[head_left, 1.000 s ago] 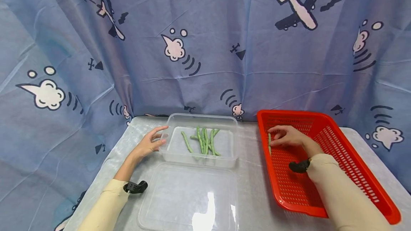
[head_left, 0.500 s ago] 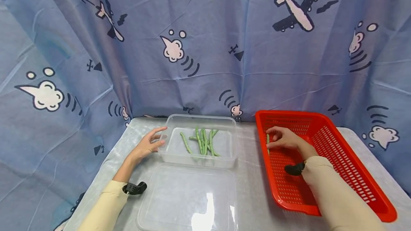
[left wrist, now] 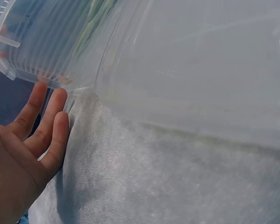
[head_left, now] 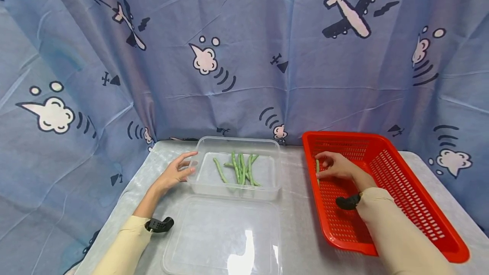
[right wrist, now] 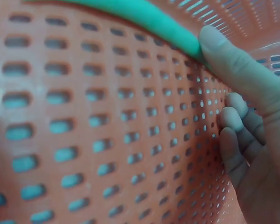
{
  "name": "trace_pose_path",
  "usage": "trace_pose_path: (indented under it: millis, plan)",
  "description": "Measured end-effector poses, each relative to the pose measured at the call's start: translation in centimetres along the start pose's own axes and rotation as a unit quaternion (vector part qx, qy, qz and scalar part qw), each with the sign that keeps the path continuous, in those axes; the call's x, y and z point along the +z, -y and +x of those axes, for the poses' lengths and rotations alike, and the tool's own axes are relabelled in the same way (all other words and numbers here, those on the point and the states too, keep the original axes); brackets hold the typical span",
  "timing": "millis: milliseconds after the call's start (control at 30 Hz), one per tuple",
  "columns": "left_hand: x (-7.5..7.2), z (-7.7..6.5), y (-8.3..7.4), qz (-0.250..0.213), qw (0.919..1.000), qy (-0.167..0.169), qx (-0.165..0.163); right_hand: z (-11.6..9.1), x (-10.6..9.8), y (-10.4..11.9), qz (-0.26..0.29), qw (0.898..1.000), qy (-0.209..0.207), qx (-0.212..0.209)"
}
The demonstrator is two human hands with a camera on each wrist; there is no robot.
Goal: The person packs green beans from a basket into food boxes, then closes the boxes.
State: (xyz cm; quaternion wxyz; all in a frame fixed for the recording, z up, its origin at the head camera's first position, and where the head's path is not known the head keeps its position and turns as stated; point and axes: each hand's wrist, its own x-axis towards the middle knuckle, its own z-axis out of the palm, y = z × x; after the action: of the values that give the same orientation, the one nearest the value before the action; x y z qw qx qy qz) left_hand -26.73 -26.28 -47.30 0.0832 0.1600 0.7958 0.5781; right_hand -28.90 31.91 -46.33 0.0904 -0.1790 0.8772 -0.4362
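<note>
My left hand (head_left: 176, 170) is at the left side of a clear plastic container (head_left: 233, 192). Its fingertips meet the container's wall; the left wrist view shows the fingers (left wrist: 53, 121) spread and gently bent, with the thumb's grip unclear. Several green beans (head_left: 243, 171) lie inside the container. My right hand (head_left: 336, 166) reaches into a red perforated basket (head_left: 320, 211), near its left wall. There it pinches a green bean (right wrist: 149, 21) that lies along that wall. The thumb (right wrist: 224, 51) presses on the bean's end, while the index finger is hidden behind it.
A flat clear lid (head_left: 221, 232) lies in front of the container, on a table (head_left: 296, 207) with a pale grey cover. Behind the table hangs a blue curtain (head_left: 237, 75) with printed planes. Black bands circle both wrists.
In the basket, the right thumb has come down closer to the bean along the left wall. My left hand stays by the container. The whole head view has shifted slightly.
</note>
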Motion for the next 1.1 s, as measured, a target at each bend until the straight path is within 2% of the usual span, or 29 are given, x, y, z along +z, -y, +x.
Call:
trace_pose_path:
  millis: [267, 600, 1100]
  plan:
    - [0.0, -0.1, 0.0, -0.006, 1.0000, -0.002, 0.006, 0.1, 0.1, 0.7, 0.021, 1.000, 0.013, -0.008]
    - [-0.1, 0.0, 0.3, -0.007, 0.9999, -0.003, 0.013, 0.2, -0.2, 1.9, -0.013, 0.999, 0.040, 0.003]
    - [0.0, 0.0, 0.1, -0.004, 0.9999, 0.001, 0.013, 0.5, -0.5, 1.6, -0.024, 0.998, 0.058, 0.016]
